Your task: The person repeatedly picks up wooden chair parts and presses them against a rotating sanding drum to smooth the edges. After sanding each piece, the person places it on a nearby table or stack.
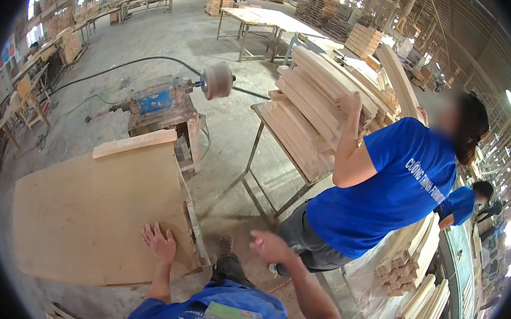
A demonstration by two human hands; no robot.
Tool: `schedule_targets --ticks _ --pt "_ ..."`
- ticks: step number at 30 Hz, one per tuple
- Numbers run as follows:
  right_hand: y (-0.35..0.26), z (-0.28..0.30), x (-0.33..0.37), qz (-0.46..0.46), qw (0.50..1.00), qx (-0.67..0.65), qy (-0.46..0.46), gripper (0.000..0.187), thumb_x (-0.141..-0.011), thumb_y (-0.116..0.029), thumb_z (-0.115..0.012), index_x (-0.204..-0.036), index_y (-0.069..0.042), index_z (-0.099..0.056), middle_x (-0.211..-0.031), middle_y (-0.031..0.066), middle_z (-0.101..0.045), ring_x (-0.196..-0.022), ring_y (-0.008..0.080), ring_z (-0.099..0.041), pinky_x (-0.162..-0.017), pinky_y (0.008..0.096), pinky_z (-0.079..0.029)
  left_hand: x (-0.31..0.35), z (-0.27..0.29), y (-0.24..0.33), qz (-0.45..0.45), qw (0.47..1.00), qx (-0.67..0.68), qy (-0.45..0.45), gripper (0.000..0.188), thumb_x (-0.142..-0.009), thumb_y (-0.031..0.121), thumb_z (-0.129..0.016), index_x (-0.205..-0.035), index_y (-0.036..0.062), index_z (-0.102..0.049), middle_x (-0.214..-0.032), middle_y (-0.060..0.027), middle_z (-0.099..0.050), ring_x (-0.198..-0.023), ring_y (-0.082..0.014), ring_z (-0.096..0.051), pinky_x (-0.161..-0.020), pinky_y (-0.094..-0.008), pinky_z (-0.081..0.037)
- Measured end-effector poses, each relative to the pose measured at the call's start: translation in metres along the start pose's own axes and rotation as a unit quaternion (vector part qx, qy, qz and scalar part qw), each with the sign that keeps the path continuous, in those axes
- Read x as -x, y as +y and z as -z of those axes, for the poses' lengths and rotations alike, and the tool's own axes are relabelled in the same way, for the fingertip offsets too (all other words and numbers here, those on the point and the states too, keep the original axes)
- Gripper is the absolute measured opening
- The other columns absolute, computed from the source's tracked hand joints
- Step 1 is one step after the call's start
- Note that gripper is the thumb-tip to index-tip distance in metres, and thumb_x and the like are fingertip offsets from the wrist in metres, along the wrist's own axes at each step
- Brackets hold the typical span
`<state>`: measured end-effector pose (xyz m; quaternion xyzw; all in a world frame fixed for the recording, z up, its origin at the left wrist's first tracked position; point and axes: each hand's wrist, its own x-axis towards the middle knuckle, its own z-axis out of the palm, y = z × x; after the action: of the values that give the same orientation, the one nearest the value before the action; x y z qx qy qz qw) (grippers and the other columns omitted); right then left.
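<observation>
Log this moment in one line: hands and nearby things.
left hand: spread on brown tabletop; right hand: mid-air, nothing visible held; wooden strip: tabletop's far edge; co-worker: one hand at stacked wooden strips

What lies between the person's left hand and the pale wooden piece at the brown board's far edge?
In the head view, only bare brown board stretches between the left hand and the pale wooden piece.

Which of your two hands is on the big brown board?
The left hand: it rests on the brown board, while the right hand is in the air to the board's right.
</observation>
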<state>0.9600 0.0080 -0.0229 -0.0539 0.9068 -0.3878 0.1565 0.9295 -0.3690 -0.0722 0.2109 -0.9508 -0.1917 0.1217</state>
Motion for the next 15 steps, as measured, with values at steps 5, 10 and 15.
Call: schedule_targets --ticks 5,10,15 --pt "-0.063 0.143 -0.102 0.049 0.977 0.178 0.103 0.058 -0.1 -0.04 -0.065 -0.15 -0.012 -0.058 -0.135 0.0212 -0.067 -0.127 0.041 -0.064 -0.106 0.0515 -0.052 -0.041 -0.032 0.035 -0.021 0.999 0.03 -0.001 0.063 -0.094 0.029 -0.076 -0.149 0.005 -0.058 -0.163 -0.025 -0.041 -0.158 -0.0466 -0.028 -0.13 -0.0626 -0.02" --pt "-0.127 0.253 -0.202 0.037 0.928 0.303 0.211 0.06 -0.098 -0.039 -0.069 -0.149 -0.01 -0.058 -0.14 0.0238 -0.064 -0.129 0.0458 -0.061 -0.108 0.0542 -0.05 -0.09 -0.056 0.038 0.015 0.998 0.022 0.049 0.062 -0.093 0.028 -0.076 -0.148 0.005 -0.059 -0.162 -0.0241 -0.043 -0.156 -0.0464 -0.03 -0.13 -0.0632 -0.02" --pt "-0.053 0.36 -0.28 -0.061 0.832 0.386 0.394 0.063 -0.091 -0.034 -0.076 -0.146 -0.008 -0.059 -0.141 0.0263 -0.062 -0.137 0.0455 -0.054 -0.113 0.0578 -0.043 -0.143 -0.088 0.081 0.024 0.997 0.061 0.026 0.061 -0.091 0.027 -0.078 -0.145 0.0042 -0.061 -0.158 -0.0229 -0.048 -0.154 -0.0462 -0.035 -0.128 -0.0611 -0.024"
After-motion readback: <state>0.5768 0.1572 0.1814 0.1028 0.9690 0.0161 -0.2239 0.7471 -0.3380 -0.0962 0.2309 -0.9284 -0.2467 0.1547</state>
